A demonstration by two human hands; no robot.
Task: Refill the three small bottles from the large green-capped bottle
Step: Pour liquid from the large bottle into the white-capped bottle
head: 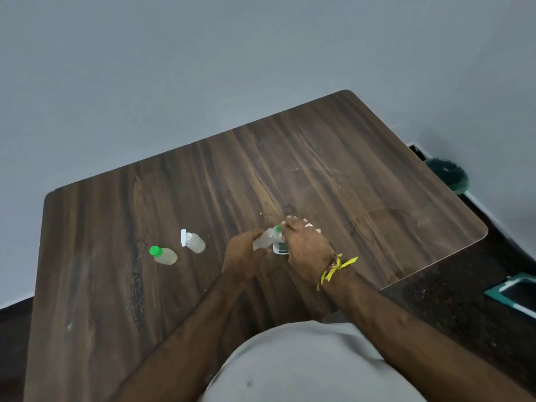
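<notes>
Left hand (246, 253) wraps its fingers round the body of a clear bottle (265, 238), which is tilted with its neck pointing up and away toward the far right corner of the table (362, 158). Right hand (304, 245), with a yellow thread band (336, 266) at the wrist, has its fingers curled over the bottle's green cap (279, 227), gripping it from above. Just below that hand a small white-rimmed item (280, 247) peeks out, mostly hidden, so I cannot tell what it is. All this sits around the middle of the table. Over toward the left edge stand two small bottles, well apart from the hands: one with a green cap (162, 254), nearer the front, and beside it one with a white flip cap (193, 242) standing open. Both hold pale liquid. Beyond the right edge, a green round object (449, 175) rests on the floor by the wall.
</notes>
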